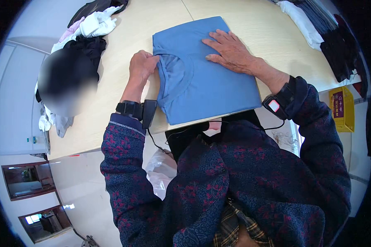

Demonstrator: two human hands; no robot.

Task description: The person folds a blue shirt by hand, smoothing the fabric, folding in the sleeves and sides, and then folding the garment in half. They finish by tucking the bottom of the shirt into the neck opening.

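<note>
A blue T-shirt (pixel 218 90), folded into a neat rectangle, lies flat on the table in front of me. Its round neckline faces left, and the inside of the collar shows. At the collar's upper left edge, my left hand (pixel 143 65) is closed, thumb and fingers pinching the fabric. My right hand (pixel 231 51) rests on the upper right part of the shirt, palm down with fingers spread. Both wrists carry black strapped devices, and a cable runs from each.
Piled clothes (pixel 90 31) in white, pink and black lie at the table's left. A blurred dark-haired head (pixel 68 74) is beside them. More folded garments (pixel 313 33) lie at the right. A yellow crate (pixel 342 109) stands below the right edge; a plastic bag (pixel 160 168) is below the front edge.
</note>
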